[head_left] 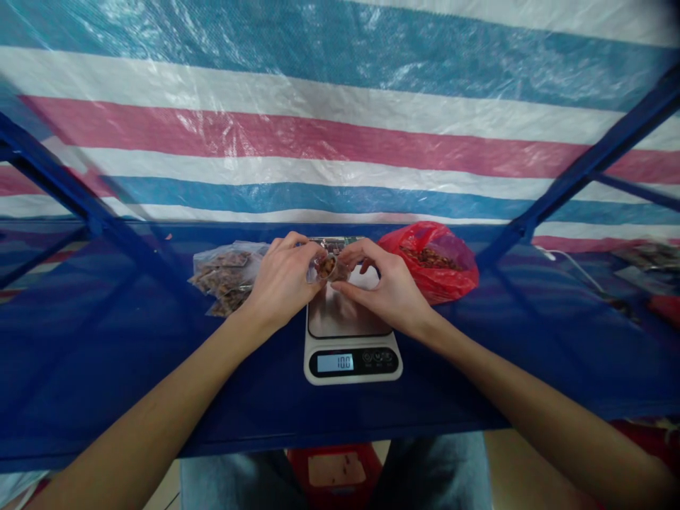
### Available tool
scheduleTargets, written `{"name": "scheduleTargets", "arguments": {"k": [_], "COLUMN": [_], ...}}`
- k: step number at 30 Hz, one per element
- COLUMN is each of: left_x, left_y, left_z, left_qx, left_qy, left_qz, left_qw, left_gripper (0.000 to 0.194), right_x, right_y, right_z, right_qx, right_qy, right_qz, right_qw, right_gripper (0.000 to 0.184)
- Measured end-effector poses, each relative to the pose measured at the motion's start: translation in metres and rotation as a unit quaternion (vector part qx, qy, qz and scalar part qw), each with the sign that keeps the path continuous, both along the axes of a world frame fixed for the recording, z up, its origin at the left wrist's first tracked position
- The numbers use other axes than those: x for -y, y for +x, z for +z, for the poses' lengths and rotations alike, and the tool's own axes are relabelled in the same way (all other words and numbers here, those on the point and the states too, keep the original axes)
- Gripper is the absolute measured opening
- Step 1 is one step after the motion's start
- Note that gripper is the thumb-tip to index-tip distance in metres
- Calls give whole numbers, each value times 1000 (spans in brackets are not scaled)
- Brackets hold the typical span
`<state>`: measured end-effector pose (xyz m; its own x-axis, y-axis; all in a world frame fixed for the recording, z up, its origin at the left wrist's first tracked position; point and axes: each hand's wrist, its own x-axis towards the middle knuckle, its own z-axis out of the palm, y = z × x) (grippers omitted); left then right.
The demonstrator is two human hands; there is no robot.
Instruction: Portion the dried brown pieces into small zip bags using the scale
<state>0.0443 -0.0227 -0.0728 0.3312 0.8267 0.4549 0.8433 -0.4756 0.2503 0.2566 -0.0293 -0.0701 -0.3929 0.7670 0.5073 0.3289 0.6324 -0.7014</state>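
1. Small clear bag (326, 268) of brown pieces, right there between the fingertips, held up over the back of the plate on the scale (350, 363)!
2. The left hand (281, 281) is pinching the bag's left side, fingers curled and gripping.
3. The right hand (386, 283) has the other side, its fingers (355, 249) arched over and its thumb (346, 289) pressed in beneath: a firm two-handed grasp.
4. Below the fingers, the scale's display is showing 10.0.
5. Just left of the left fingers, a heap of filled packets (226, 280) sits on the blue tabletop (100, 368).
6. Just right of the right fingers, there's a red bag (435, 262) holding more brown pieces.
7. Far beyond the fingertips hangs a striped tarp (340, 142) in blue, white and pink.
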Motion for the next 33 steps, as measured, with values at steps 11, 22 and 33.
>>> {"name": "scheduleTargets", "arguments": {"k": [11,22,33], "left_x": [3,3,0], "left_y": [-2,-1,-11], "left_z": [2,9,12], "left_qx": [186,385,549], "left_qy": [-46,-188,-284], "left_qz": [-4,-99,-131], "left_qw": [982,898,775], "left_gripper": [23,20,31], "right_x": [-7,-11,35], "right_y": [-22,15,124], "right_z": [27,46,-30], "right_qx": [185,101,69], "right_qy": [193,187,-98], "right_qz": [72,-26,-153], "right_qw": [961,977,981], "right_gripper": [41,33,29]}}
